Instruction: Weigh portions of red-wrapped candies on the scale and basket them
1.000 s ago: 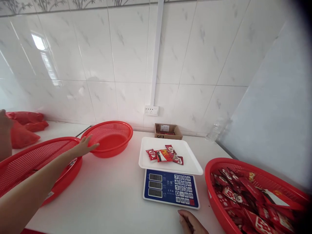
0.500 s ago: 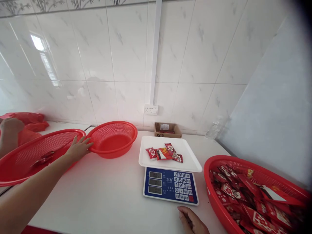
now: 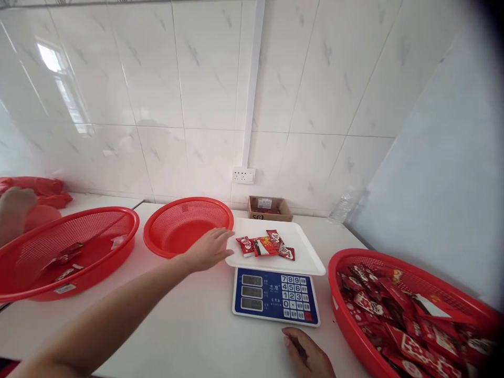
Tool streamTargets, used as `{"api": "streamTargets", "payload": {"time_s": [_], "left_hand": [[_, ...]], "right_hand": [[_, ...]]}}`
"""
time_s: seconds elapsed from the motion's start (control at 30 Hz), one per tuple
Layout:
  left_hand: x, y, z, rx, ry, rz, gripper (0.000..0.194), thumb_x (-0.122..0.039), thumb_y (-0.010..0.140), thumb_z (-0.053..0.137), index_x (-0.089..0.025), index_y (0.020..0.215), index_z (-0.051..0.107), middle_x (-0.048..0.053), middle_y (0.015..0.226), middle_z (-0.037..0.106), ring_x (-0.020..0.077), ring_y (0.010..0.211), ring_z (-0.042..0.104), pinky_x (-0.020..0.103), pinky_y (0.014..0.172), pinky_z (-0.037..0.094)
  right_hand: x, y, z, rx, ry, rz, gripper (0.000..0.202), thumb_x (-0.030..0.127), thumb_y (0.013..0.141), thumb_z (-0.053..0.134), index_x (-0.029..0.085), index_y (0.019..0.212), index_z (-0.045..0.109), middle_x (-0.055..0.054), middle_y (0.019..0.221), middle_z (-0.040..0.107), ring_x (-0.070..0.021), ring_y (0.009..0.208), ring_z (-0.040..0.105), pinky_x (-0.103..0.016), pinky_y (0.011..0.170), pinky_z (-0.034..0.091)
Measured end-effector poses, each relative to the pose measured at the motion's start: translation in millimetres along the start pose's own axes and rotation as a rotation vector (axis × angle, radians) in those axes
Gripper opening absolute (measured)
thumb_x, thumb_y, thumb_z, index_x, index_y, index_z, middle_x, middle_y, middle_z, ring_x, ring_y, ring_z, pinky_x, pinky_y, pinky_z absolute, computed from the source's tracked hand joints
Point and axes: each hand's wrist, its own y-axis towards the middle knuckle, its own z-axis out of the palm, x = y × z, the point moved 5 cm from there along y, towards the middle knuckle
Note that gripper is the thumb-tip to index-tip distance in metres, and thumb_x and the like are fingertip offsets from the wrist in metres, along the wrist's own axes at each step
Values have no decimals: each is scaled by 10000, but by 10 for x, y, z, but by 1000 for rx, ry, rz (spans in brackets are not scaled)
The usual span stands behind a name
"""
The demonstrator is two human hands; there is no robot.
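My left hand (image 3: 208,250) reaches forward with its fingers stretched out, holding nothing. It is by the right side of a round red basket (image 3: 189,228), and its fingertips are at the left edge of the white scale tray (image 3: 305,249). Several small red packets (image 3: 264,245) lie on that tray, above the blue keypad panel of the scale (image 3: 275,296). Just in front of the scale, my right hand (image 3: 308,354) rests on the table with its fingers loosely curled. No object shows in it.
On the right stands a red basket (image 3: 342,315) heaped with red packets. Another red basket (image 3: 118,257) holds a few packets on the left. A co-worker's hand (image 3: 18,202) is by red bags (image 3: 43,189). Behind the scale are a cardboard box (image 3: 271,215) and a clear bottle (image 3: 340,209).
My left hand has moved right, from between the two left baskets to the scale tray's edge. The round basket has shifted right, toward the scale. My right hand stays in front of the scale.
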Motion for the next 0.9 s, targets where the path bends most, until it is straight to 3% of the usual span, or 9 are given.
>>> {"api": "streamTargets", "payload": {"time_s": [0.13,0.27,0.33,0.47,0.6,0.7,0.8,0.9], "left_hand": [[-372,376,234,78,-117,46,684,-518,843,427,-196,1407,216,107,1444,309,260,1332,251,405,1069,257],[-426,553,450,213,-84,-34,692,-371,817,488,-188,1412,185,143,1334,448,288,1202,437,404,949,385],[-404,568,479,220,-56,-50,629,-252,811,467,-216,1394,234,124,1252,522,274,1124,502,372,881,429],[-276,535,319,60,-27,-78,526,-123,805,390,-252,1314,368,70,1213,550,223,1120,487,324,892,415],[-45,495,64,-77,93,-261,549,-92,803,384,-237,1331,339,89,1325,454,250,1231,371,409,986,325],[-74,520,85,28,73,-290,626,-163,805,447,-212,1388,225,122,1444,283,297,1345,176,501,1045,209],[-391,607,265,118,-30,-81,620,-393,846,447,-224,1393,211,118,1489,172,302,1372,56,520,1071,130],[-718,730,496,163,-87,86,648,-553,821,423,-266,1376,248,106,1480,203,308,1366,88,540,1058,153]], "right_hand": [[-2,-7,9,-25,-4,-24,328,458,774,490,208,878,675,-45,840,706,-167,760,653,-217,697,519],[35,-54,-30,-82,29,-49,310,455,757,519,203,836,682,-41,794,707,-165,707,653,-212,642,524],[53,-77,-36,-107,38,-50,299,454,747,532,207,817,685,-36,781,707,-165,693,653,-214,634,525],[42,-90,-42,-161,41,-24,319,462,749,514,200,823,680,-36,790,706,-163,692,651,-221,660,524],[26,-66,-33,-84,1,-2,334,458,748,505,194,854,681,-53,851,709,-178,768,658,-233,708,524],[25,-55,-50,-67,3,18,347,463,739,511,194,871,685,-60,871,711,-187,785,658,-243,718,526],[29,-55,-52,-72,23,17,358,471,736,515,187,870,687,-66,868,713,-187,773,659,-243,706,530],[38,-60,-57,-98,29,-2,349,461,733,525,181,862,690,-67,861,714,-185,766,662,-235,700,531]]}}
